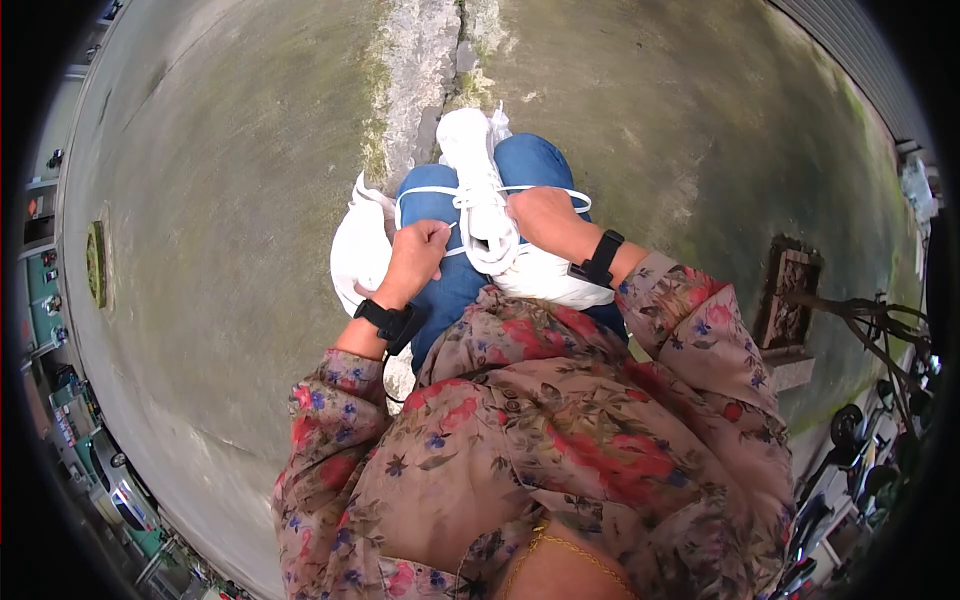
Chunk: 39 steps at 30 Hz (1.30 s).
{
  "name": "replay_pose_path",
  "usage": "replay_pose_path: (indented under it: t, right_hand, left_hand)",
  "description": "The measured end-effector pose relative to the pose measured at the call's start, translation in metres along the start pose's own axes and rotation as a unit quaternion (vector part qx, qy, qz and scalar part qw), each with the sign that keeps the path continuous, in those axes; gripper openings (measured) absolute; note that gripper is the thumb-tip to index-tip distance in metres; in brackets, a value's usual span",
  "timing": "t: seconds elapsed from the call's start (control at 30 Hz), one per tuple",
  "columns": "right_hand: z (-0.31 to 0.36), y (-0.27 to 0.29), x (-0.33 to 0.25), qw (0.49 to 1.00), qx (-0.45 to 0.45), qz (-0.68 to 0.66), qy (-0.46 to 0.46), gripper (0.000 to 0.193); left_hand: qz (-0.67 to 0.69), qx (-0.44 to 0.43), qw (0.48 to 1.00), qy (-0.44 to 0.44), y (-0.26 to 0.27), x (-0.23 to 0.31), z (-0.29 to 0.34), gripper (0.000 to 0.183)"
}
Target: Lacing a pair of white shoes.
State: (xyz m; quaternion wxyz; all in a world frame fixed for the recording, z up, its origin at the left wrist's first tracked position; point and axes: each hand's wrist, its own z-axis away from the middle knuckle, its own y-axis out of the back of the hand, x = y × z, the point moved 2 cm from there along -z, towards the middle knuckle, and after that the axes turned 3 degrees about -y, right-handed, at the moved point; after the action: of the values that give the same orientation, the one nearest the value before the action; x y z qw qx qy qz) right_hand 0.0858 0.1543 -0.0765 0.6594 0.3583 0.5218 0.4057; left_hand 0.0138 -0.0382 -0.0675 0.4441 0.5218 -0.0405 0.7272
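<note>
A white lace-up shoe (487, 222) rests on my lap between my knees, its toe pointing away from me and its opening toward me. White shoelaces (430, 190) spread from it to both sides, across my blue trousers. On the shoe's left, my left hand (420, 255) is closed in a pinch, with a white lace end showing at its fingertips. My right hand (548, 218) is closed against the shoe's right side; a lace loop stands out beyond it, and its fingertips are partly hidden. A white plastic bag (362, 250) lies under the shoe and over my legs.
Stained concrete ground (240, 200) surrounds me, with a cracked pale strip (420, 80) ahead. At right stands a square planter (792, 300) with a bare-branched plant (860, 310). Parked scooters (850, 430) are at far right, vehicles (120, 490) at far left.
</note>
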Motion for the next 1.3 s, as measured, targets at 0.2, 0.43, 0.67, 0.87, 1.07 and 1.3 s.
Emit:
replay_pose_path:
  t: [0.2,0.43,0.67,0.87,1.07,1.3]
  right_hand:
    - [0.009,0.009,-0.002,0.998,0.043,0.034,-0.012,0.008]
    - [0.002,0.000,0.005,0.990,0.085,-0.100,-0.044,0.010]
    - [0.001,0.000,0.009,0.984,0.100,-0.149,-0.025,0.013]
    - [0.003,0.001,0.011,0.981,0.097,-0.168,-0.031,0.013]
    - [0.003,0.004,0.009,0.979,0.091,-0.181,-0.025,0.013]
    - [0.013,0.011,-0.003,0.990,0.086,-0.111,0.016,0.016]
  left_hand:
    - [-0.151,0.076,0.971,-0.170,-0.014,-0.001,-0.012,0.017]
    - [-0.263,0.066,0.937,-0.220,-0.013,0.010,-0.018,0.012]
    - [-0.295,0.061,0.928,-0.218,-0.011,0.012,-0.025,0.011]
    - [-0.223,0.011,0.953,-0.204,-0.011,0.008,-0.027,0.013]
    - [-0.363,0.019,0.899,-0.243,-0.025,0.025,-0.018,0.013]
    - [-0.358,0.119,0.904,-0.201,-0.026,0.026,0.002,0.020]
